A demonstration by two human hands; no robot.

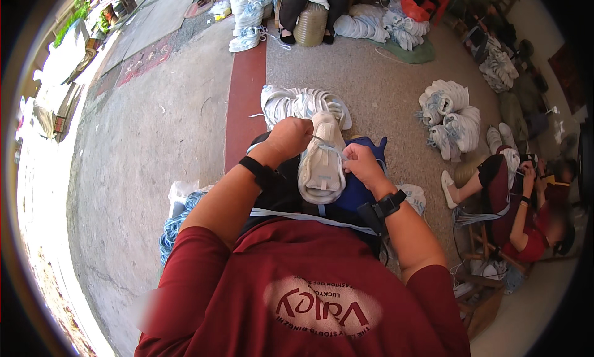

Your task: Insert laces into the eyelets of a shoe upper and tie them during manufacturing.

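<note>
An off-white shoe [323, 170], pale-blue lace [327, 146] across its upper, lies toe-away between the left hand [289, 138] and right hand [364, 164].

Lit mainly by strong daylight from left of the red floor stripe [246, 103]. Burns out to white glare on the outdoor ground [43, 233] far left of the stripe, losing detail. Dims into soft shade right of the stripe, darkest farthest from it. Looks reasonably sharp near the stripe; bends and softens outward from it toward a black, rounded rim. Smears into pale blur below-left of the stripe.
</note>
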